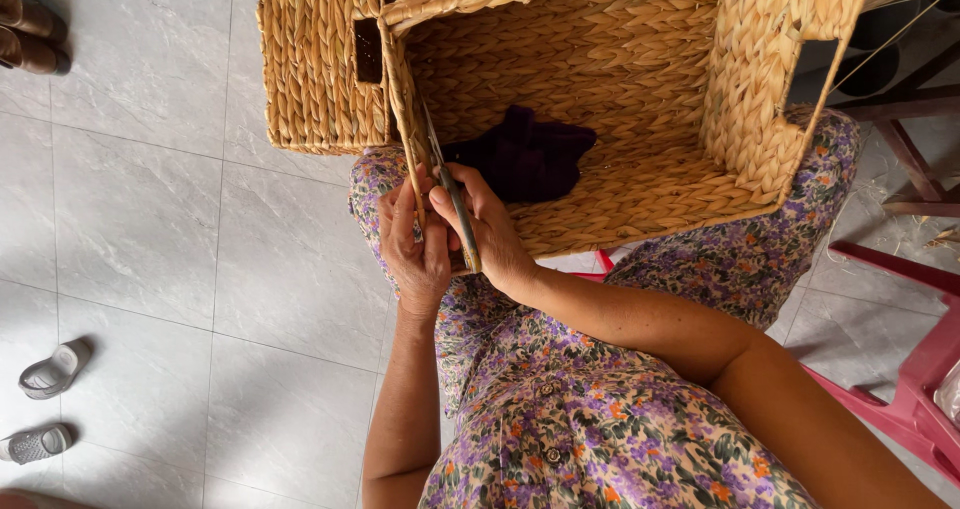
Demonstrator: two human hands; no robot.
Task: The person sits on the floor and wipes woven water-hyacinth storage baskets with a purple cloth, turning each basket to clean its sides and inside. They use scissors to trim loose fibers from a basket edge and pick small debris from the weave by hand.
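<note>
basket: a large woven basket [640, 79] of pale braided fibre lies tipped on the person's lap, its open mouth toward the camera, a cut-out handle hole in its right wall.
rim corner: the work sits at the left front corner of the rim, where the braided edge runs down to the hands.
tool: a long thin metal tool [452, 201] lies along that edge, its tip up against the weave and its lower end by the right palm.
right hand: the right hand [488, 231] is closed around the tool, thumb and fingers wrapped narrow on its shaft.
left hand: the left hand [412, 241] pinches the rim beside the tool, fingers curled close on the braid; whether it also holds a loose strand cannot be told.
doing it well: judged from the grip, the tool should stay parallel to the braid and slide between strands, not across them, while the left hand keeps the rim from flexing.
risk: the tip is near the left fingers, so a slip would likely meet them.
inside: a dark purple cloth [520, 154] lies bunched on the basket's inner wall, apart from the hands.
around: a second woven basket [315, 64] stands just behind on the grey tiled floor [150, 219]; a red plastic stool [920, 379] is at the right, sandals [45, 399] at the left.
</note>
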